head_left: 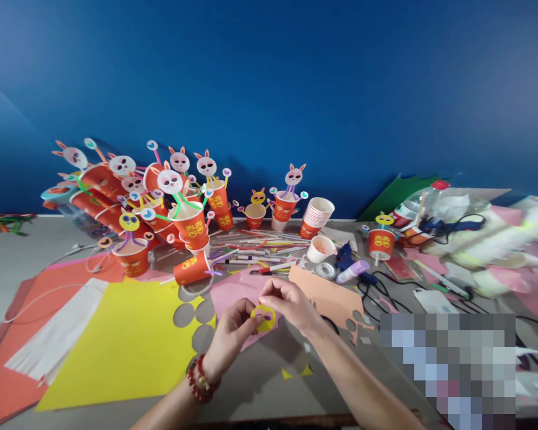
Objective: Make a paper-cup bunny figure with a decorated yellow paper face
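Note:
A round yellow paper face point(266, 317) with purple eye shapes is pinched at its left side by my left hand point(237, 327), above the pink sheet. My right hand point(289, 301) is closed in a pinch at the upper edge of the face. Anything between its fingertips is too small to make out. Under and around my hands lies a pink paper sheet point(233, 292). To the left is a yellow sheet point(116, 346) with round holes cut along its right edge. Two small yellow paper scraps point(287, 374) lie on the grey table below my hands.
Red paper cups point(192, 227) with animal faces on coloured sticks crowd the back left. A cup stack point(317, 215), a blue glue gun point(344, 255), a purple glue stick point(353, 270) and a tape roll point(326, 270) stand behind my right hand. Black cables point(385, 292) run at right.

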The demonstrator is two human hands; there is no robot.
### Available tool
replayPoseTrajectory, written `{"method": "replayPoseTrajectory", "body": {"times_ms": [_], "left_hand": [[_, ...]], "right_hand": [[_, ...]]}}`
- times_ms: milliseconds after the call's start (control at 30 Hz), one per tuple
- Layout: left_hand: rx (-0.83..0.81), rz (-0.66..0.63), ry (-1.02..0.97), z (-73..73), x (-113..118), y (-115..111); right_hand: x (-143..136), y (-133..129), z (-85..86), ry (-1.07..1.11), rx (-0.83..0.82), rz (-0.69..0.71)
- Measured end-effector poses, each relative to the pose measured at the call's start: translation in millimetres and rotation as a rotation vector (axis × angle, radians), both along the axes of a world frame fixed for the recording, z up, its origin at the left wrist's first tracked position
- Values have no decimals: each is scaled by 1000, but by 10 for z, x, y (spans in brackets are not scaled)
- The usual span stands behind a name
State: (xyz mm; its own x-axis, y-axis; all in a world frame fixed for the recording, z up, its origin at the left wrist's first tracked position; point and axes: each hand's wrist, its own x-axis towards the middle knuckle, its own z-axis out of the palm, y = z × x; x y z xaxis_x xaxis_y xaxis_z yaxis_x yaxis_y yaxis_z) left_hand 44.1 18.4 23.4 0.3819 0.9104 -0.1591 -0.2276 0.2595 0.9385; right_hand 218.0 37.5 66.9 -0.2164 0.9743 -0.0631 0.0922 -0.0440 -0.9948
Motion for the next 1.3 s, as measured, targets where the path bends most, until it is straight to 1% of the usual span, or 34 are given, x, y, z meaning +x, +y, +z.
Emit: {"method": "replayPoseTrajectory", "body": {"times_ms": [267, 467, 667, 933, 1300], "left_hand": [[5, 5, 5, 29, -5, 1], [4, 4, 20, 16, -4, 12], [-4, -9, 17, 13, -12, 9], [-11, -3, 19, 54, -6, 13], [-11, 4, 20, 62, -2, 13]], "right_hand": [[7, 7, -16, -26, -5, 13], [14, 7, -6, -58, 12, 20], [7, 2, 1, -19, -6, 26], [2, -6, 18, -2, -22, 30], [-4, -12, 21, -34, 14, 15]]}}
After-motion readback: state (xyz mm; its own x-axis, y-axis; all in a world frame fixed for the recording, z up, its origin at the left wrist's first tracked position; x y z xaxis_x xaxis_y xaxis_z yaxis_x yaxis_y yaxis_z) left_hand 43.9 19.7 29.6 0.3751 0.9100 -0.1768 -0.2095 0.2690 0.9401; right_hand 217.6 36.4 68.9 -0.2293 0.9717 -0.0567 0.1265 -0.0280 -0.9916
